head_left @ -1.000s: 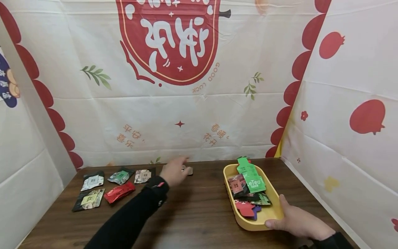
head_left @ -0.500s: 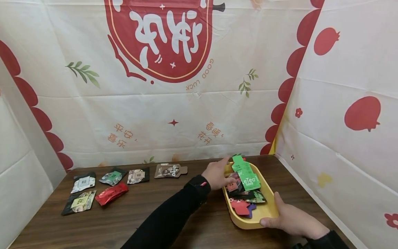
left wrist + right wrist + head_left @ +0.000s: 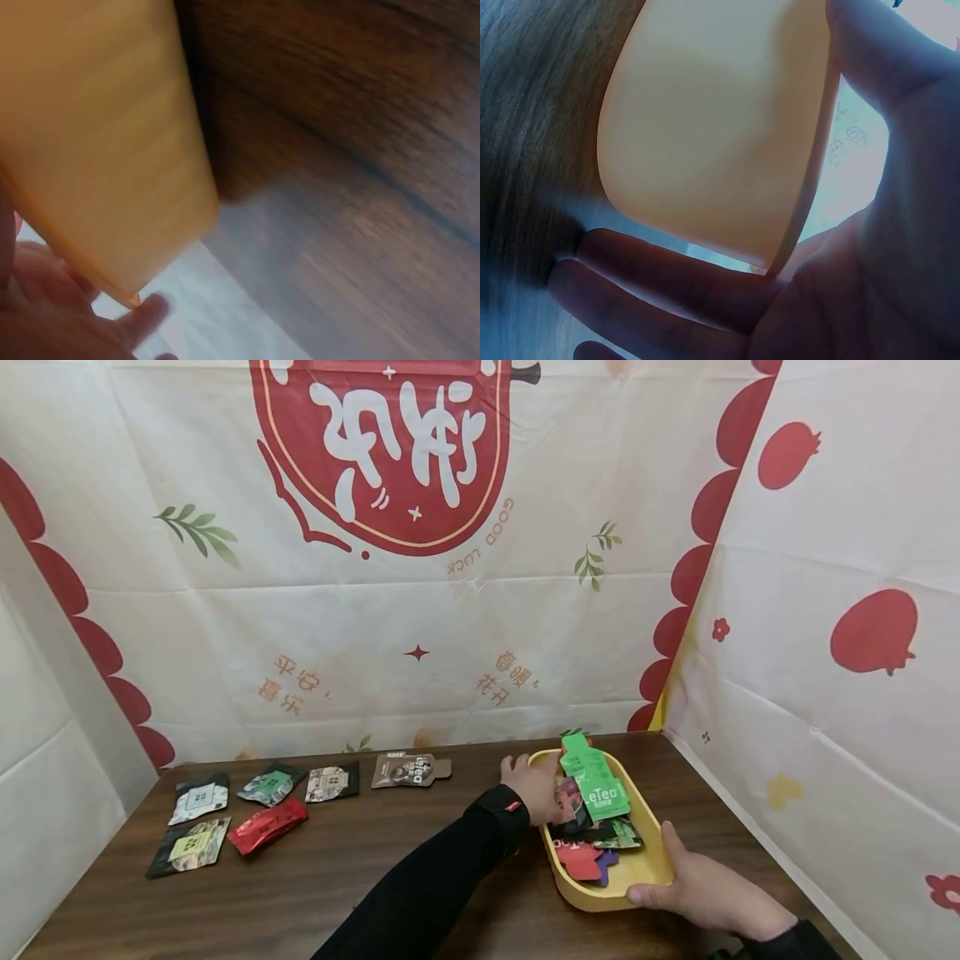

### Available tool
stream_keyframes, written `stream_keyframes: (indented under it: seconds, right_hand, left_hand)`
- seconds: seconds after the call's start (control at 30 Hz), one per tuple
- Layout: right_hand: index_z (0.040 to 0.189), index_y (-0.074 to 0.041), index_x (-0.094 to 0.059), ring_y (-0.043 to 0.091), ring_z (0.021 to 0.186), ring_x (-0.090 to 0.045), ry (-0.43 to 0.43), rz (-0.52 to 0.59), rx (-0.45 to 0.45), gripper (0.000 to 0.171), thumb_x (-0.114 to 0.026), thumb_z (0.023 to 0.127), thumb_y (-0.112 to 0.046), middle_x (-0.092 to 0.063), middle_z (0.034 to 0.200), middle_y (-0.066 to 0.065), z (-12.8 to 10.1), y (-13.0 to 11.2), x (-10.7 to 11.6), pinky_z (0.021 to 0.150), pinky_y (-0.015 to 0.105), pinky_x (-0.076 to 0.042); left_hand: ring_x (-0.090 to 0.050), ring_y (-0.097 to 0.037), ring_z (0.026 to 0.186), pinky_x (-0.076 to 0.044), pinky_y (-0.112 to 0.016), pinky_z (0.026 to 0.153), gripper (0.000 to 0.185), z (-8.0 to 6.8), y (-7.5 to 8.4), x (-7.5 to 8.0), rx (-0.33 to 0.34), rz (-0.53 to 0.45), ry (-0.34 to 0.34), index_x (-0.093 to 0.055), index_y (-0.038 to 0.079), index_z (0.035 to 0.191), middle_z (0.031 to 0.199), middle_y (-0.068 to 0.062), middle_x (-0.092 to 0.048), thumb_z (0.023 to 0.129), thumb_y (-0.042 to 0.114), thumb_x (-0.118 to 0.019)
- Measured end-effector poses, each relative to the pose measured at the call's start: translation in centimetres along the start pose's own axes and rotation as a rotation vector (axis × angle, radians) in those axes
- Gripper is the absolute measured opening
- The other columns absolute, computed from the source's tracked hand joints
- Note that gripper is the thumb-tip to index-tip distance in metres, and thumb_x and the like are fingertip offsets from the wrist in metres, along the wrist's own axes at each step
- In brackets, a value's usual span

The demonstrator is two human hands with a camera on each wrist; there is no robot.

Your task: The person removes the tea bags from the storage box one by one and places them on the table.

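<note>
A yellow plastic tray stands at the right of the table and holds several tea sachets and bottle-shaped packets. My right hand grips its near right corner; in the right wrist view the fingers lie along the outer wall. My left hand is at the tray's left rim, index finger and thumb reaching inside by a dark sachet with a red label. Its other fingers stick out past the rim. Whether it pinches anything is hidden. A green bottle-shaped packet lies on top.
Left on the brown table lie a red packet, several dark sachets such as one with a yellow label, and a brown bottle-shaped packet. Cloth-covered walls stand at the back and sides.
My left hand has moved right from the brown bottle-shaped packet to the tray, then lowered its fingers over the left rim. My right hand still holds the tray's corner. The view shifted slightly.
</note>
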State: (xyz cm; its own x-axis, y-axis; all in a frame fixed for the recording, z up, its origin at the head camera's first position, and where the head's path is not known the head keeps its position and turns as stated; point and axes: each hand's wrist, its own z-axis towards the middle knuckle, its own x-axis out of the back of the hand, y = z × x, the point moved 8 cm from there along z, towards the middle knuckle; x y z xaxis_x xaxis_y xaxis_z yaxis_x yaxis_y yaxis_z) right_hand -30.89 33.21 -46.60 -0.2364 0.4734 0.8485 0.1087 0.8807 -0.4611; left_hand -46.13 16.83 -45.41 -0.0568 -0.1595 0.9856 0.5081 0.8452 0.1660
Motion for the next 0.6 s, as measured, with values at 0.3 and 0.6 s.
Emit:
stream_keyframes:
  seconds: [0.3,0.6]
  right_hand:
    - [0.144,0.025,-0.003,0.045,0.118,-0.053,-0.007,0.011,-0.006,0.125,-0.070,0.084,-0.062,-0.044,0.134,0.044,0.2,-0.7,-0.1,0.093,0.062,-0.042]
    - [0.144,0.025,-0.002,0.044,0.115,-0.054,-0.018,0.006,-0.036,0.126,-0.070,0.084,-0.062,-0.045,0.130,0.044,-0.2,-0.4,0.1,0.092,0.062,-0.042]
  left_hand:
    - [-0.049,-0.026,0.103,-0.028,-0.049,0.099,0.036,-1.5,-0.1,1.5,-0.037,0.053,0.058,-0.069,0.030,0.114,0.109,0.008,-0.065,0.082,0.045,-0.078]
    - [-0.044,-0.020,0.097,-0.031,-0.039,0.088,0.013,-3.0,-0.5,2.9,-0.155,-0.288,0.090,-0.072,0.026,0.094,0.095,0.007,-0.054,0.093,0.039,-0.070]
